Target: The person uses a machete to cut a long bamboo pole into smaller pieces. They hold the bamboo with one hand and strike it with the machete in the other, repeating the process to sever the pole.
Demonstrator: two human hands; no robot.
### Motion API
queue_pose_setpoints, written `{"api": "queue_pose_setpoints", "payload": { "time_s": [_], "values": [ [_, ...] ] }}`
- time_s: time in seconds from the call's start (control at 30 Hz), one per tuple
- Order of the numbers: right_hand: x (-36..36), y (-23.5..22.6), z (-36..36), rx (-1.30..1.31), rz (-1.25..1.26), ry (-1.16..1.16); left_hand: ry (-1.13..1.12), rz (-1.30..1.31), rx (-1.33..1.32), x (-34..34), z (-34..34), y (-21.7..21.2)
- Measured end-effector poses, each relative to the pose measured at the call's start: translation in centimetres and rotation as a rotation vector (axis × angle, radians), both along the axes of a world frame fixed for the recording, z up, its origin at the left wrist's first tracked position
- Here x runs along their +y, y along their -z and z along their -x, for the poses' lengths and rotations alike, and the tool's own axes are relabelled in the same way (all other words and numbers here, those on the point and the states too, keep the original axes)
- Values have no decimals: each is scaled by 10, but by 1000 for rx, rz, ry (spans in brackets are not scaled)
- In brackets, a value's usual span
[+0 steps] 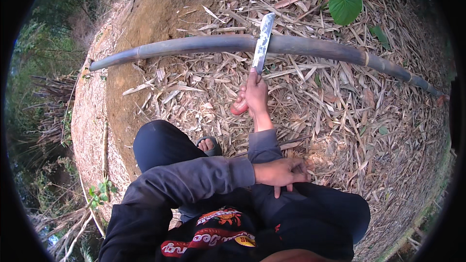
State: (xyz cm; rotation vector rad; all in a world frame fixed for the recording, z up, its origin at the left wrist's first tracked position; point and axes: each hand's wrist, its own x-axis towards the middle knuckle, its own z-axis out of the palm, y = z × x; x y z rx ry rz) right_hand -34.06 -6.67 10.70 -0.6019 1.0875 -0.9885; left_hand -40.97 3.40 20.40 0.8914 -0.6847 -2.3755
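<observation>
My right hand (256, 96) grips a machete by its reddish handle (239, 108), thumb stretched along the top toward the blade. The machete's blade (263, 41), pale and worn with a squared tip, crosses over a long bamboo pole (204, 44); whether it touches the pole I cannot tell. Dark grey-green, the pole lies across the ground ahead from left to right, with joint rings along it. My left hand (281, 171) reaches across my body and lies by my right thigh, near the right sleeve, fingers apart and holding nothing.
Dry bamboo leaves (320, 111) cover the ground, with a bare earth mound (155, 14) at the far left. A green heart-shaped leaf (345, 5) stands beyond the pole. Piled sticks (53, 104) and brush line the left. My sandalled foot (208, 144) shows beside my bent knee.
</observation>
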Motion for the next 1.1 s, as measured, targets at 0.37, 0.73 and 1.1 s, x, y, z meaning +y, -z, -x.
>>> {"api": "queue_pose_setpoints", "payload": {
  "time_s": [0.37,0.73,1.1],
  "values": [
    [-57,-42,8,-156,140,696,-88,585,-537,9,-2,-33],
    [-67,-65,40,-114,131,394,-166,683,-498,19,6,-29],
    [-41,-100,52,-18,188,84,-181,693,-351,26,17,-31]
  ]
}}
